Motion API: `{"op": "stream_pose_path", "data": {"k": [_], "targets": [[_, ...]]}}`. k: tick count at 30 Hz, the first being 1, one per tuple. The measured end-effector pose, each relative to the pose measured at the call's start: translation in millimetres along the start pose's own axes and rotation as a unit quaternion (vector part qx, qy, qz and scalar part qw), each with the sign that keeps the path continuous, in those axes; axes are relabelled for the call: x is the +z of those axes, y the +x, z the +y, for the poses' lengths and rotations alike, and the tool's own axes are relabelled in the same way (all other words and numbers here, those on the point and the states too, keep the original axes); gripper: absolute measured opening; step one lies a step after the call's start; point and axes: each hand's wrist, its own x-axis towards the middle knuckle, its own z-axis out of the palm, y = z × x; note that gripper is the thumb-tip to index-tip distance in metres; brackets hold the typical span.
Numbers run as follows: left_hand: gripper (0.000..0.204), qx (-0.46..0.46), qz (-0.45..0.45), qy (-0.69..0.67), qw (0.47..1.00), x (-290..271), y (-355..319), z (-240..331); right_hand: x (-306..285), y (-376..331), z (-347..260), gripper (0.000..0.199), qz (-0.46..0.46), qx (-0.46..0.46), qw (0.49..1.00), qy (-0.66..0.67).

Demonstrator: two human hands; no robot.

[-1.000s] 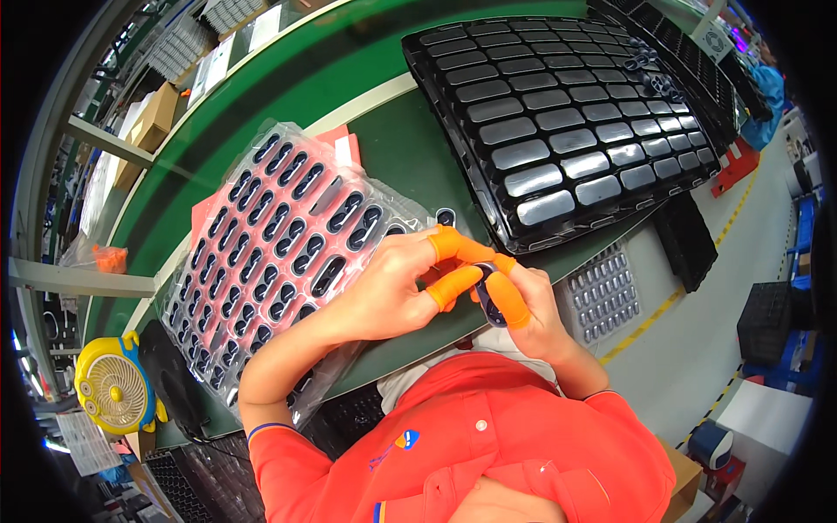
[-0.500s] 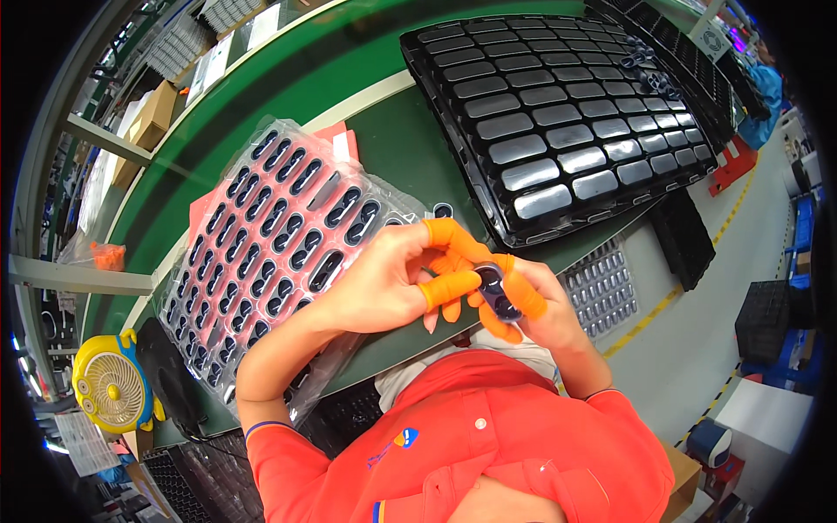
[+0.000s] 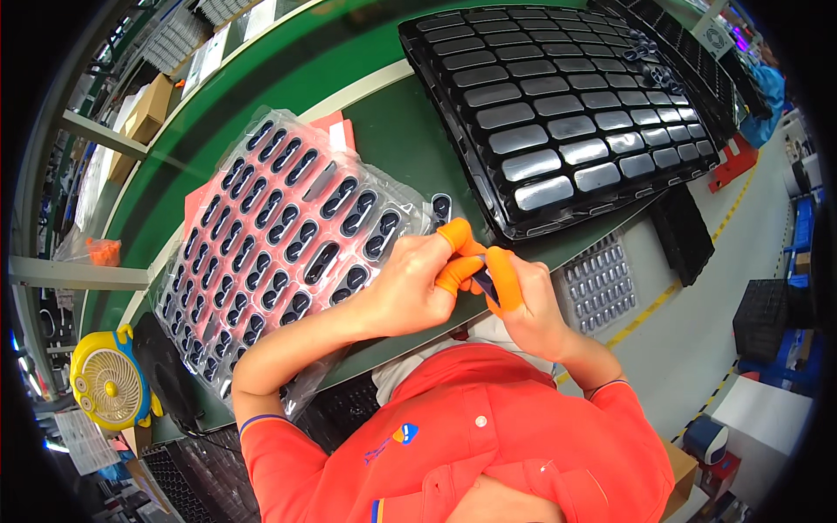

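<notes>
Dark oblong part (image 3: pixel 485 281), held in the right hand (image 3: pixel 526 303), lies just right of the left hand (image 3: pixel 427 275) (its grip hidden), long axis slanting bodyward.

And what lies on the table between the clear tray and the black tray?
The head view shows one small dark part with a pale rim, and green tabletop.

Here we are, head view: right hand (image 3: pixel 530 301) pinching dark oval part (image 3: pixel 489 284), left hand (image 3: pixel 420 277) meeting it, orange-covered fingertips crowding in, exact contact hidden. On our green tabletop (image 3: pixel 382 131), clear tray (image 3: pixel 394 186) full of dark parts lies left; black tray (image 3: pixel 534 166) sits right, small dark pieces (image 3: pixel 667 80) at far end. We spot yellow fan (image 3: pixel 112 388) far left.
</notes>
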Motion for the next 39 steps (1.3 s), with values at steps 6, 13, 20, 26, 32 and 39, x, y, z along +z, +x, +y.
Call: {"op": "stream_pose_path", "data": {"k": [6,13,20,26,32,39], "targets": [[0.026,-0.152,-0.069,-0.139,0.976,-26,9,34,-10,4,5,0.044,-0.095,0.133,0.909,0.383],[0.033,-0.074,-0.049,-0.117,0.989,-23,5,21,-3,1,-5,0.052,-0.092,0.165,0.886,0.424],[0.032,-0.104,-0.075,-0.150,0.980,-28,9,23,-9,2,0,0.054,-0.127,0.192,0.865,0.445],[0.034,-0.106,-0.067,-0.152,0.980,-31,5,21,3,5,-7,0.051,-0.081,0.169,0.874,0.449],[0.040,0.061,0.007,0.163,0.985,-29,-16,45,20,1,12,0.038,-0.022,-0.034,0.927,0.373],[0.043,-0.068,0.126,0.279,0.950,-64,-130,55,65,-2,3,0.044,-0.096,-0.132,0.958,0.236]]}}
